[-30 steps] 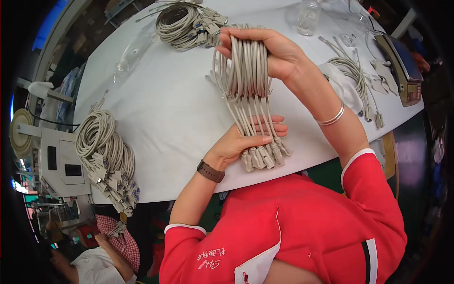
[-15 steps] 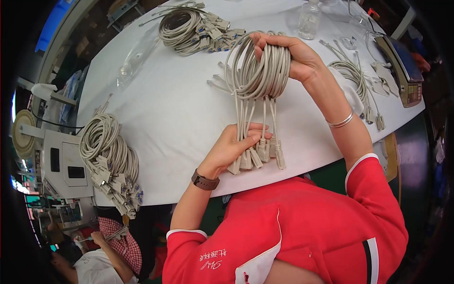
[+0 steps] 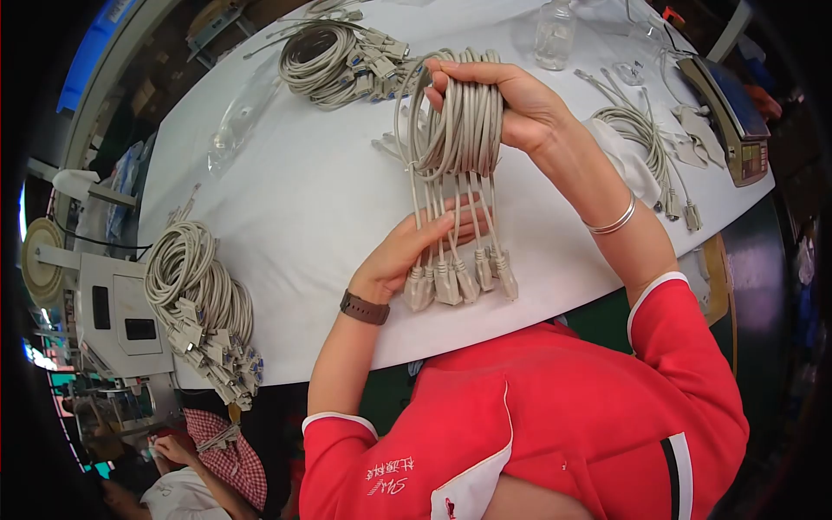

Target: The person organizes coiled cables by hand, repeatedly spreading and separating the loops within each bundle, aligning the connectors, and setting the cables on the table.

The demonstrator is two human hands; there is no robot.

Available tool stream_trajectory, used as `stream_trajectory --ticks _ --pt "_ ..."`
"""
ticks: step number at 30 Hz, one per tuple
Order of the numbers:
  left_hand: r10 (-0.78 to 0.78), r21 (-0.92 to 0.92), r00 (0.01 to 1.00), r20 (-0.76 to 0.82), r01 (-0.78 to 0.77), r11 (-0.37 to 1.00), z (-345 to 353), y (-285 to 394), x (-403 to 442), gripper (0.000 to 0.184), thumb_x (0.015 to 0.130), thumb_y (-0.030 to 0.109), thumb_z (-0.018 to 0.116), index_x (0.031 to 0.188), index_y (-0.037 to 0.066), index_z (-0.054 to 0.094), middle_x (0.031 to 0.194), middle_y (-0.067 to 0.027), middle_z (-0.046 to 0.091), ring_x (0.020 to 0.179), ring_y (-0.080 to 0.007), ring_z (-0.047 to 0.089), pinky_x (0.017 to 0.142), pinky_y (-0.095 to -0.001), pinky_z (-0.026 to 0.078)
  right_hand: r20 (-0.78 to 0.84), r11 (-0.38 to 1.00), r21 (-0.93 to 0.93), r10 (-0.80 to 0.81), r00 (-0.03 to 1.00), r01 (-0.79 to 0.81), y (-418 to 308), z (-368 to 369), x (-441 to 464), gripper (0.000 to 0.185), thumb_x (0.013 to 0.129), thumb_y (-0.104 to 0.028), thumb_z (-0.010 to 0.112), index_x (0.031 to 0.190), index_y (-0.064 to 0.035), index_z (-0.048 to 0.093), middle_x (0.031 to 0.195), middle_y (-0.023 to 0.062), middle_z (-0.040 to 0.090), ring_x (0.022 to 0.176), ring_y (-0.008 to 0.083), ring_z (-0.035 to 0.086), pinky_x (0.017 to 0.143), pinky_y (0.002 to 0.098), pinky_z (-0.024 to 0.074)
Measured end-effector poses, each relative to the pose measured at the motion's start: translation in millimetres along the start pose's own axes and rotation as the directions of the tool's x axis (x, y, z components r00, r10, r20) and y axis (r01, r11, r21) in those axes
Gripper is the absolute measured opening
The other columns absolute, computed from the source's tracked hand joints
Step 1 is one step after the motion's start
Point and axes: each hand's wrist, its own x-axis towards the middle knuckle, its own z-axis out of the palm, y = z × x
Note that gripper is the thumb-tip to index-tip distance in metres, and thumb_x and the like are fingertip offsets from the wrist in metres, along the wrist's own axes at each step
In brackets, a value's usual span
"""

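Observation:
My right hand [image 3: 520, 100] is wrapped around the top of a bundle of coiled grey cables [image 3: 464, 121], lifted over the white table. Several cable ends hang from the coil, with beige connectors [image 3: 446, 284] at their lower tips. My left hand [image 3: 412, 247] is below the coil, with the hanging cables passing between its thumb and fingers. Those fingers reach behind the strands and are partly hidden. A thin tie appears to circle the coil's lower left side.
Coiled cable bundles lie at the back [image 3: 325, 65] and left [image 3: 195, 295] of the white table [image 3: 286, 217]. A loose bundle [image 3: 637, 130], a clear bottle [image 3: 555, 35] and a weighing scale [image 3: 728, 113] are at right. Beside the grey machine [image 3: 117, 303], another person [image 3: 195, 477] sits.
The coil and both hands have shifted left and slightly up. My left hand has slid up the hanging strands, away from the connectors, which now hang closer together in a row.

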Motion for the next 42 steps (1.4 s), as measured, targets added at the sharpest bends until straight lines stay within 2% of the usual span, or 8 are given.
stream_trajectory --ticks 8,21,27,33,35,37,40,42 --pt "-0.098 0.016 0.990 0.105 0.097 0.995 28 -10 12 0.059 0.080 0.000 0.068 0.132 -0.006 0.042 0.126 -0.0200 0.055 0.118 -0.0289 0.055 0.101 -0.0406 0.045 -0.339 0.967 0.245 0.020 0.941 0.067 -7 -31 39 0.024 0.087 0.004 0.053 0.110 0.0117 0.051 0.093 0.0190 0.061 0.082 0.0294 0.065 0.078 0.0400 0.0597" --pt "-0.073 -0.093 0.983 0.169 0.090 0.992 43 -1 5 0.068 0.077 0.001 0.066 0.137 -0.007 0.036 0.134 -0.0229 0.048 0.126 -0.0313 0.048 0.105 -0.0421 0.041 -0.227 0.944 0.322 0.152 0.962 -0.073 -11 -64 45 0.042 0.094 -0.019 0.048 0.120 0.0137 0.041 0.108 0.0271 0.059 0.090 0.0350 0.063 0.079 0.0441 0.0577" --pt "-0.132 -0.063 0.978 0.160 0.144 0.988 36 -8 2 0.061 0.080 -0.001 0.063 0.135 -0.008 0.038 0.132 -0.0246 0.050 0.123 -0.0327 0.051 0.102 -0.0424 0.044 -0.118 0.958 0.280 0.091 0.989 -0.055 -4 -56 28 0.043 0.092 -0.014 0.051 0.123 0.0132 0.039 0.105 0.0237 0.061 0.092 0.0337 0.064 0.078 0.0423 0.0581" --pt "-0.122 -0.103 0.992 -0.031 0.118 0.988 18 -17 3 0.057 0.085 -0.001 0.056 0.136 -0.008 0.033 0.133 -0.0244 0.049 0.121 -0.0321 0.053 0.099 -0.0395 0.047 0.019 0.997 -0.075 -0.002 1.000 0.003 13 -39 -13 0.031 0.089 -0.010 0.061 0.115 0.0065 0.056 0.104 0.0143 0.065 0.093 0.0204 0.066 0.082 0.0311 0.0570" --pt "0.085 0.054 0.970 -0.226 -0.074 0.996 4 -18 6 0.060 0.085 0.001 0.056 0.138 -0.008 0.029 0.133 -0.0226 0.049 0.119 -0.0298 0.054 0.102 -0.0386 0.042 -0.025 0.958 -0.274 -0.094 0.995 0.084 28 -27 -27 0.039 0.089 -0.015 0.064 0.120 0.0056 0.053 0.104 0.0138 0.065 0.095 0.0210 0.066 0.085 0.0316 0.0542" --pt "0.389 0.352 0.830 -0.399 -0.254 0.901 -9 -19 4 0.060 0.086 0.003 0.055 0.139 -0.008 0.029 0.133 -0.0214 0.050 0.119 -0.0287 0.054 0.104 -0.0387 0.039 0.019 0.903 -0.421 -0.084 0.996 0.084 41 -20 -43 0.041 0.089 -0.016 0.065 0.121 0.0057 0.052 0.103 0.0135 0.066 0.096 0.0207 0.065 0.086 0.0321 0.0529" --pt "0.570 0.519 0.695 -0.438 -0.322 0.792 -4 4 -9 0.053 0.092 0.011 0.052 0.138 -0.006 0.034 0.130 -0.0199 0.053 0.119 -0.0284 0.053 0.107 -0.0376 0.035 0.015 0.785 -0.618 -0.046 0.999 0.045 63 -27 -59 0.041 0.086 -0.018 0.069 0.118 0.0023 0.051 0.098 0.0139 0.068 0.097 0.0238 0.066 0.087 0.0342 0.0513" --pt "0.407 0.385 0.859 -0.311 -0.278 0.880 6 21 -18 0.050 0.095 0.020 0.050 0.136 -0.005 0.038 0.128 -0.0188 0.054 0.118 -0.0264 0.054 0.106 -0.0367 0.036 0.117 0.724 -0.682 -0.035 0.993 0.106 74 -28 -68 0.037 0.087 -0.015 0.067 0.117 0.0014 0.052 0.097 0.0129 0.068 0.097 0.0229 0.066 0.087 0.0333 0.0513"
